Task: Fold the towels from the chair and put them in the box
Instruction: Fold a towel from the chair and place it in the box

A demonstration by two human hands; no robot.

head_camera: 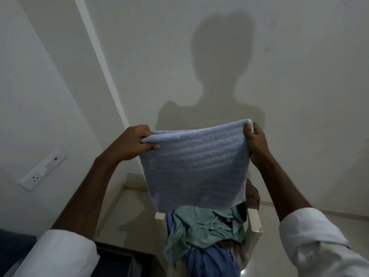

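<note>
A pale blue ribbed towel (194, 166) hangs in the air in front of me, stretched flat by its top edge. My left hand (132, 143) pinches its upper left corner. My right hand (256, 139) pinches its upper right corner. Below the towel stands a white plastic chair (254, 220) heaped with several crumpled cloths: a mint green one (201, 228) on top, a blue one (207, 260) under it, and a brown one (253, 193) at the back. The dark box (117, 262) sits on the floor at the lower left, partly hidden by my left sleeve.
A white wall rises right behind the chair, with my shadow on it. A white switch and socket plate (43, 169) is fixed to the left wall. Pale tiled floor (127, 212) lies between the left wall and the chair.
</note>
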